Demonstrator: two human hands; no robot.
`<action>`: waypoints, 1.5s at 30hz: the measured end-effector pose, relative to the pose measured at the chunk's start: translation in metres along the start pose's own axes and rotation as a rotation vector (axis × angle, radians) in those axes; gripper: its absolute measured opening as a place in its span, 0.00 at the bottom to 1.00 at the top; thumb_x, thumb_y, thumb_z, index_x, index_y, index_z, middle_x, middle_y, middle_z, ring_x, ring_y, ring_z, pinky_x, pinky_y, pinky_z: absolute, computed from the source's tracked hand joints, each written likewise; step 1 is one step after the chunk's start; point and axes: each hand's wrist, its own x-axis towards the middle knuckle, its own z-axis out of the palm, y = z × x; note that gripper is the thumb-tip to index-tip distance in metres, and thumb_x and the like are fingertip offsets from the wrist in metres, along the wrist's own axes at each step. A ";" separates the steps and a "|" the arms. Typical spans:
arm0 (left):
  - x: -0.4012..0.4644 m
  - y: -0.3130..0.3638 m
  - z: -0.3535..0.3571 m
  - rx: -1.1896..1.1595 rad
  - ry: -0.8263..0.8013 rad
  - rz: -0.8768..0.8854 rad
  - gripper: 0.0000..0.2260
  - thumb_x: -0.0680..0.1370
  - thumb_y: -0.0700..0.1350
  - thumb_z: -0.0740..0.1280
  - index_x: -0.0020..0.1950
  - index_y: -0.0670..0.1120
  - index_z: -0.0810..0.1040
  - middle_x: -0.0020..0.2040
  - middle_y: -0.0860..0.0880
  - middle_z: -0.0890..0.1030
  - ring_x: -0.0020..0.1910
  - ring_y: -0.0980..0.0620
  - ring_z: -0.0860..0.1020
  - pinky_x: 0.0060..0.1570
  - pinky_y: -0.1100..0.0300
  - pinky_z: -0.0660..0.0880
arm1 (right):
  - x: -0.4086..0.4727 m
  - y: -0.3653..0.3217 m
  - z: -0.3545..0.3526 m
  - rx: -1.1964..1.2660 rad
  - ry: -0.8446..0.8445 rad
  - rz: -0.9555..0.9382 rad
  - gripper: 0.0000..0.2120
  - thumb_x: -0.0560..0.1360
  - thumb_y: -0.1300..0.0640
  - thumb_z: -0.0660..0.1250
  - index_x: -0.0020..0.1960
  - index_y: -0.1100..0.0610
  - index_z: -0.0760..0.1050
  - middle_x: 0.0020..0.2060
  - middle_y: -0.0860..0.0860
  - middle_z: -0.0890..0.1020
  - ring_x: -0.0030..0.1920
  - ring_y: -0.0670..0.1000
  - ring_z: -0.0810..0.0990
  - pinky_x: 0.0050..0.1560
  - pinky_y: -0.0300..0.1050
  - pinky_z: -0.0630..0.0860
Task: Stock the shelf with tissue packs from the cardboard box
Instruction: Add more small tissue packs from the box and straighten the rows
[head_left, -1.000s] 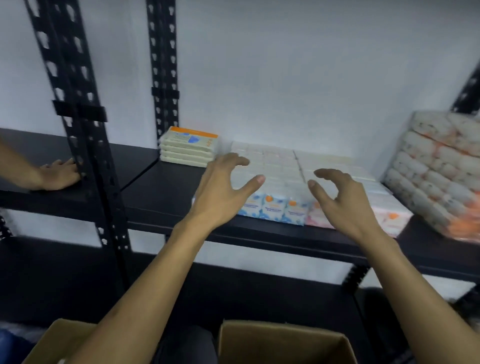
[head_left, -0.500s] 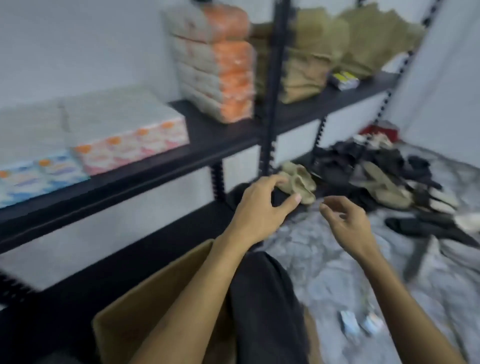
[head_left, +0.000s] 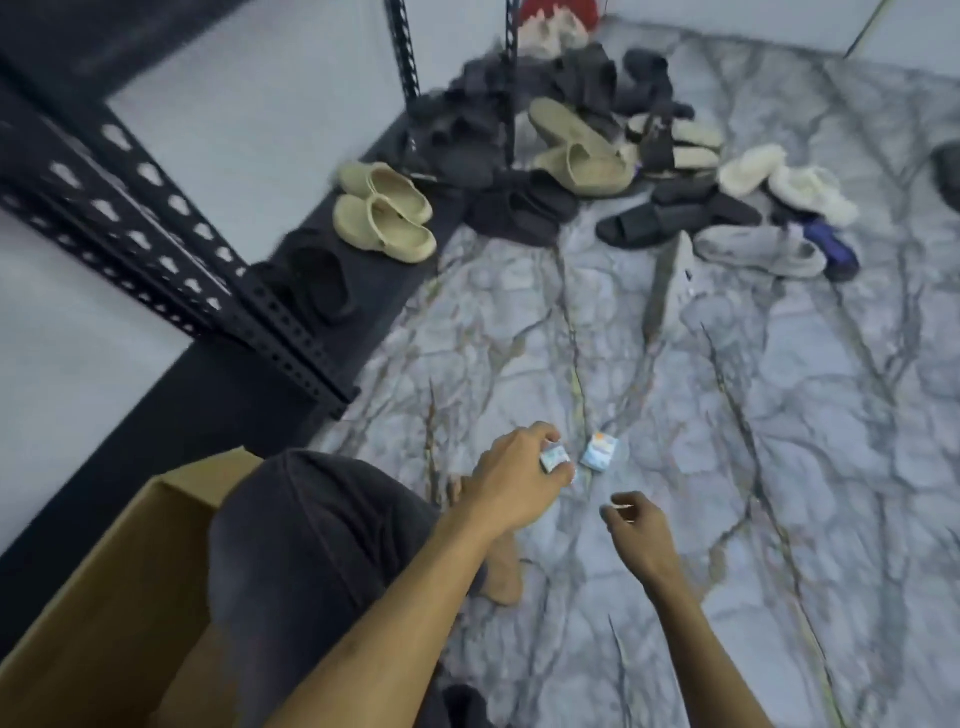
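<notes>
Left hand (head_left: 511, 475) gripping tissue pack (head_left: 554, 460), right hand (head_left: 636, 530) loosely curled, empty, cardboard box (head_left: 104, 613) interior hidden

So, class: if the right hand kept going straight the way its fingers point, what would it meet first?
Most likely the loose tissue pack lying on the marbled floor, just ahead of the right hand. Depth is hard to judge, so the hand may pass above it.

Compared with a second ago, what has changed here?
The view has swung from the shelf down to the floor. The left hand, which hovered open over the shelved packs, now grips a small tissue pack on the floor; a second pack lies beside it. The right hand still holds nothing, and the cardboard box stays at the person's knee.
</notes>
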 end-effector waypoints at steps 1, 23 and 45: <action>0.013 -0.003 0.008 0.004 -0.023 -0.019 0.20 0.81 0.54 0.68 0.71 0.49 0.73 0.66 0.48 0.78 0.62 0.46 0.77 0.61 0.48 0.76 | 0.015 0.007 0.004 -0.003 -0.013 0.028 0.14 0.77 0.57 0.71 0.59 0.62 0.78 0.45 0.57 0.84 0.46 0.58 0.82 0.51 0.57 0.79; 0.257 -0.129 0.165 0.269 -0.292 -0.287 0.28 0.79 0.52 0.69 0.77 0.53 0.63 0.74 0.43 0.69 0.72 0.39 0.70 0.66 0.46 0.71 | 0.250 0.076 0.090 0.028 0.133 0.358 0.32 0.72 0.42 0.75 0.64 0.61 0.67 0.80 0.57 0.44 0.78 0.68 0.43 0.69 0.68 0.67; 0.185 -0.122 0.031 -0.214 0.051 -0.298 0.14 0.75 0.43 0.76 0.59 0.43 0.84 0.54 0.45 0.85 0.53 0.49 0.81 0.41 0.67 0.71 | 0.171 0.051 0.034 0.147 0.089 0.323 0.20 0.62 0.62 0.84 0.41 0.60 0.72 0.38 0.59 0.78 0.39 0.55 0.76 0.39 0.51 0.73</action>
